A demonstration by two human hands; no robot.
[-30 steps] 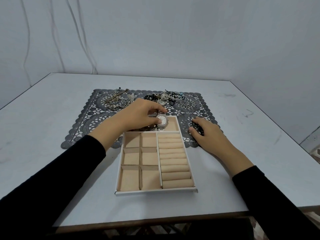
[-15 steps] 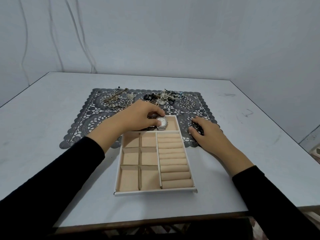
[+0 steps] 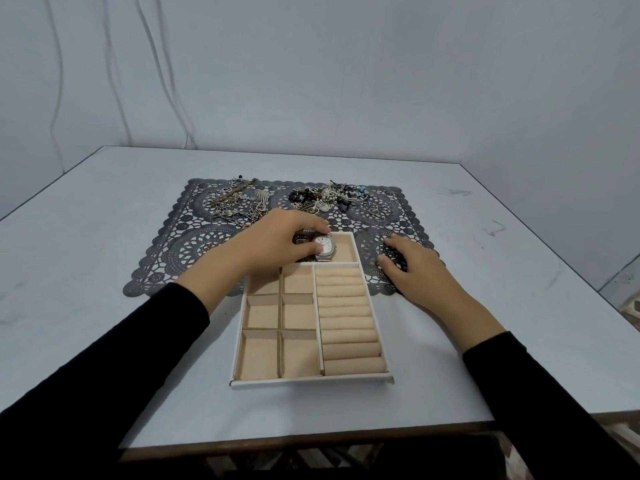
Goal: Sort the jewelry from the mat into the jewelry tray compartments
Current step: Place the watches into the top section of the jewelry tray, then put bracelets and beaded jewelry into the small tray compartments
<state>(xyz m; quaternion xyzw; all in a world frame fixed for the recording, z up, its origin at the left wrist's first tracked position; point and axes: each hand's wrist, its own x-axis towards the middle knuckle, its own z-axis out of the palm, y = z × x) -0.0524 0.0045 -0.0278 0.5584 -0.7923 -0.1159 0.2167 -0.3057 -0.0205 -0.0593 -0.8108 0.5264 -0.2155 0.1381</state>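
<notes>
Pinching wristwatch (image 3: 325,245) with left hand (image 3: 277,242) in jewelry tray's (image 3: 311,381) far wide compartment.
Lies dial up, band running roughly near to far; resting right hand (image 3: 415,271) flat, fingers loose, on lace mat (image 3: 194,251) beside tray.

Two arms in long black sleeves, with bare hands

The left sleeve (image 3: 114,362) and the right sleeve (image 3: 540,393) are plain matte black cloth, fitting closely along the forearms. Each ends in a straight cuff edge a little short of the wrist, beyond which the left hand (image 3: 277,242) and the right hand (image 3: 412,268) are uncovered. The fabric looks uniformly dark; its weave and seams are too dim to make out.
</notes>
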